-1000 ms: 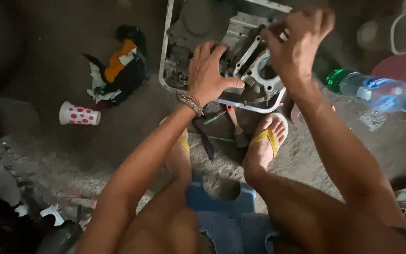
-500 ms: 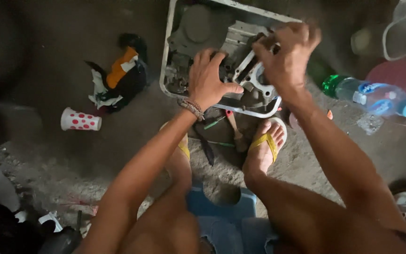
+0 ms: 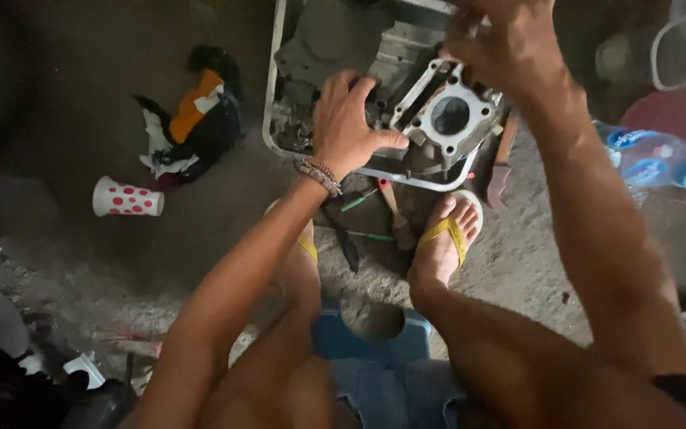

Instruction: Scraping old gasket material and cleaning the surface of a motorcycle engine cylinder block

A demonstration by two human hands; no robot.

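A grey engine block with a square-flanged cylinder (image 3: 450, 115) lies in a shallow metal tray (image 3: 270, 103) on the ground. My left hand (image 3: 349, 123), with a beaded bracelet at the wrist, grips the block just left of the cylinder, thumb against the flange. My right hand (image 3: 506, 44) hovers blurred above the cylinder at the top edge, fingers curled; whether it holds anything is unclear. The cylinder bore is uncovered. My feet in yellow-strapped sandals (image 3: 450, 234) rest in front of the tray.
Screwdrivers (image 3: 367, 199) lie between my feet, and a wooden-handled tool (image 3: 502, 163) lies right of the tray. A white cup with red dots (image 3: 125, 199) and rags (image 3: 196, 123) are at the left. A plastic bottle (image 3: 660, 159) lies at the right. A blue stool (image 3: 363, 334) is under me.
My right hand has lifted off the cylinder and moved up, baring the bore. My left hand stays on the block.
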